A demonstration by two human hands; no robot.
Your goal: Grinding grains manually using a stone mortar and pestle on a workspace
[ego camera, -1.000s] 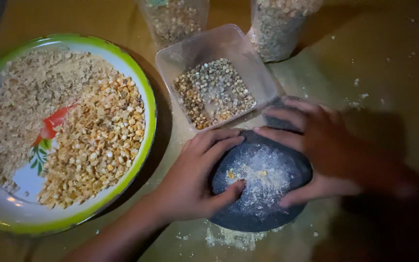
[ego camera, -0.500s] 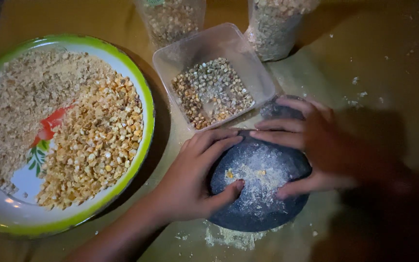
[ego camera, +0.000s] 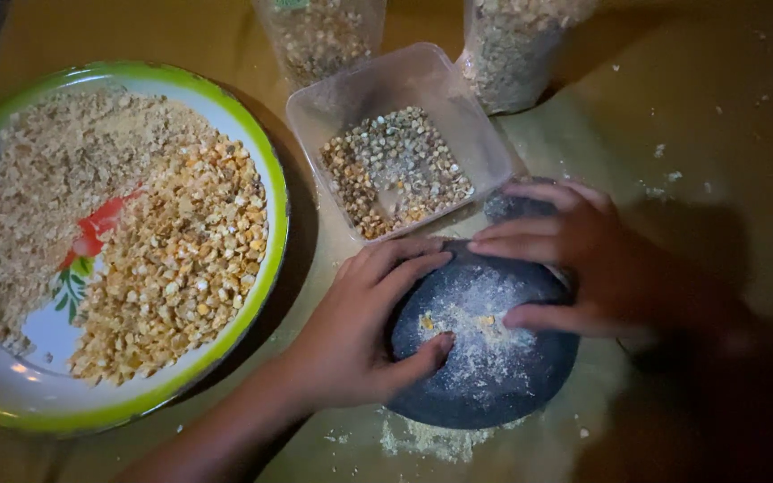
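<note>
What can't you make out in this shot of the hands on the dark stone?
Head view only:
- Two clear bags: tops cut off by the upper edge.
- Right hand: wrist lost in dark shadow; what lies under its palm is hidden.
- Second dark stone: mostly covered by the right fingers.
- Left hand: its palm hides the dark stone's left side.
- Green-rimmed plate: left part cut off by the edge.
</note>
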